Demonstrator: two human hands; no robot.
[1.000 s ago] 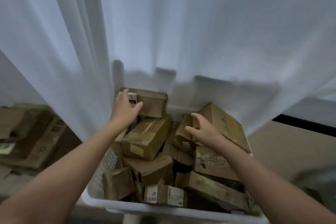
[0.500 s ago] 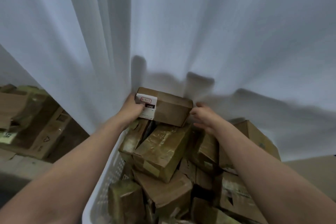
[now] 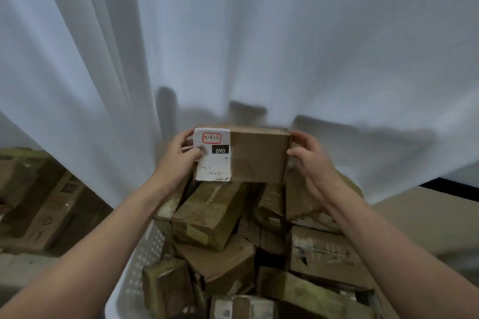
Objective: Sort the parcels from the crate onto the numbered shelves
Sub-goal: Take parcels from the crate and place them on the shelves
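Observation:
A brown cardboard parcel (image 3: 259, 155) is held up above the crate, its top face tilted toward me. A white label on its left part shows a handwritten code in a red box and a black tag reading 090 upside down. My left hand (image 3: 181, 158) grips the parcel's left end, thumb lying on the label. My right hand (image 3: 308, 160) holds the right end between fingers and thumb. Below, the white perforated crate (image 3: 140, 267) is heaped with several taped brown parcels (image 3: 212, 215). No shelves are in view.
A white curtain (image 3: 233, 33) hangs right behind the crate and fills the upper view. Flattened and stacked cardboard boxes (image 3: 39, 202) lie on the floor to the left. A beige surface (image 3: 427, 215) with a dark edge shows at the right.
My left hand lifted the labelled parcel off the pile and turned its label toward me. My right hand left the parcels at the right and took hold of this parcel's right end.

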